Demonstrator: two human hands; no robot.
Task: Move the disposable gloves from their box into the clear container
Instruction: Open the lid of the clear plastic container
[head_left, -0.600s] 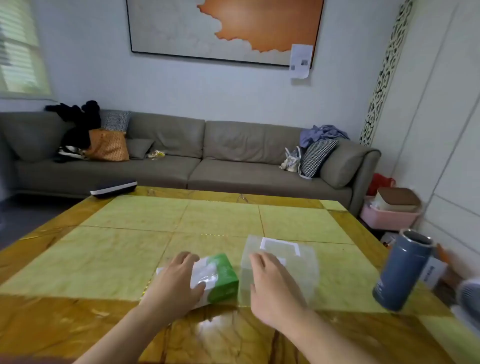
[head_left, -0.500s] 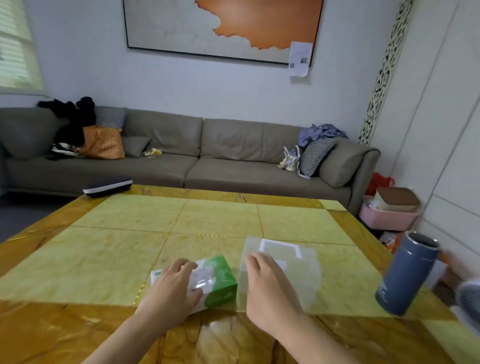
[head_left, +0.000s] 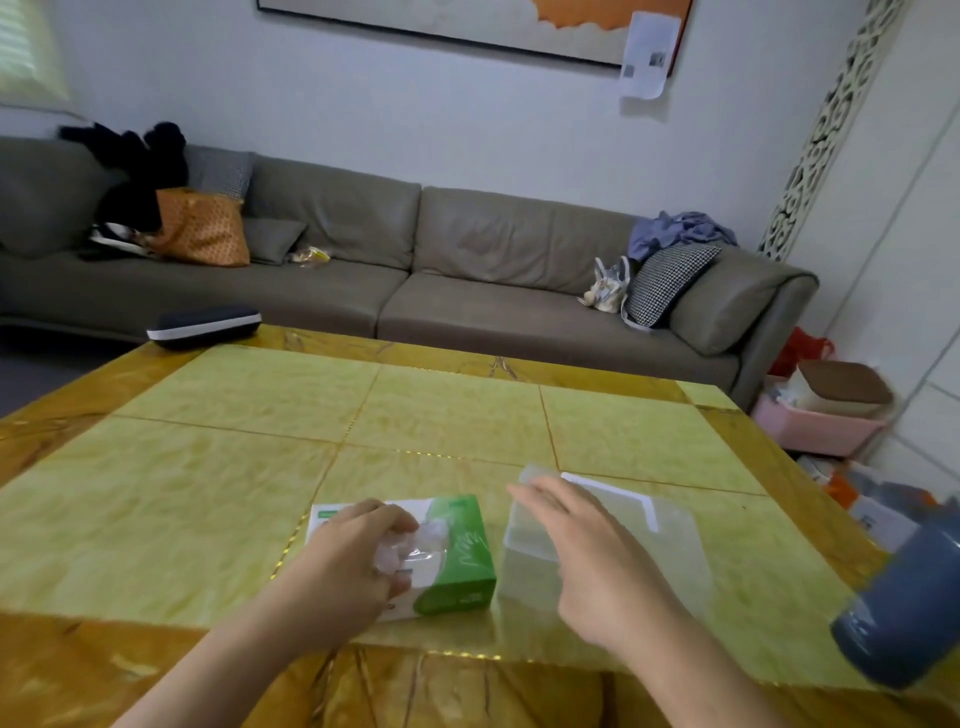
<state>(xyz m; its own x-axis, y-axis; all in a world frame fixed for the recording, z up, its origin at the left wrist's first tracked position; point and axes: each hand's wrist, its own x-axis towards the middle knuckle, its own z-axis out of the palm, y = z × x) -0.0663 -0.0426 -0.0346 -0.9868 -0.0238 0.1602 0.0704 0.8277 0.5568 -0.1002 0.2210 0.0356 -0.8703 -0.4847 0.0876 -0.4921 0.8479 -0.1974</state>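
Gloves pinched at the box opening, container steadied alongside.

The box (head_left: 415, 556) was lain on the table (head_left: 208, 467), touching or just beside the container (head_left: 623, 535). A crumpled tuft of gloves (head_left: 415, 545) was pinched by the curled fingers of the left hand (head_left: 337, 571); the right hand (head_left: 597, 566) was laid flat and open over the container. The gloves were judged thin, light, limp and clingy, best drawn by that tuft.
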